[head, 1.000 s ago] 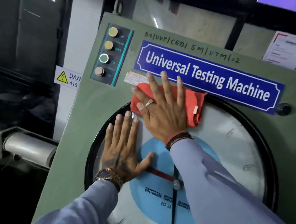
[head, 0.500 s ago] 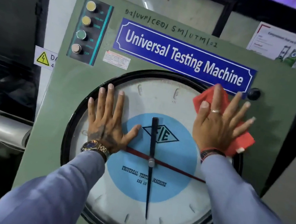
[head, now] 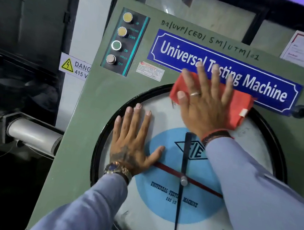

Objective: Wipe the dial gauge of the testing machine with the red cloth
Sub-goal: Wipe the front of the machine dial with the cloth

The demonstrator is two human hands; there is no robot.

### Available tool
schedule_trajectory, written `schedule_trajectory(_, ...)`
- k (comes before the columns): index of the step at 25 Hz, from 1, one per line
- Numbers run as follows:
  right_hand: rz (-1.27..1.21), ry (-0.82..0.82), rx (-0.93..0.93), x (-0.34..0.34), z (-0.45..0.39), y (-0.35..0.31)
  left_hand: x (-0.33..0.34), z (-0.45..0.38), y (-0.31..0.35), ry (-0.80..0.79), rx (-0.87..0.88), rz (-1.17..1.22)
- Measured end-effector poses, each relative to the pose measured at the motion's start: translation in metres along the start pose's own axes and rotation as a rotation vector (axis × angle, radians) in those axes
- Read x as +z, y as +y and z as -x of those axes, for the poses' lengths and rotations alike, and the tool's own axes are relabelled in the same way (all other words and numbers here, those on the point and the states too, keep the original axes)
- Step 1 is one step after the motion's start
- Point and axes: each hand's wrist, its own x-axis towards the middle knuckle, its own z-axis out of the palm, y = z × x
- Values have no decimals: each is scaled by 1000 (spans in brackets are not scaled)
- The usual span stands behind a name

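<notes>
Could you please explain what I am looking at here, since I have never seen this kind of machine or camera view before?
This is one picture, taken by a camera on a person's head, looking forward and down at their own two hands. In front stands a green cabinet with a blue sign reading "Universal Testing Machine". The big round face below is its dial gauge, with a black pointer and a red one. Four buttons sit at upper left. The right hand presses a red cloth flat against the top of the dial, fingers spread. The left hand rests flat on the glass, holding nothing.
</notes>
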Motion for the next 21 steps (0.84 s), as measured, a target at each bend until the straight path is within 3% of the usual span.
schedule_trajectory(3,9,-58,-316,7,-15,-52,1,16,0,29,-23,28)
schedule_trajectory(6,-17,-53,-388,9,-16,-52,3,14,0,40,-4,21)
schedule_trajectory(12,15,60,61,5,9,21,4,-26,10,69,133,-20)
schedule_trajectory(16,23,111,435,-4,79,86,5,-55,33,37,187,-19)
schedule_trajectory(19,34,135,670,-4,142,95,5,-56,35,9,176,-11)
schedule_trajectory(21,20,136,710,-2,149,80,2,-57,29,-5,197,-8)
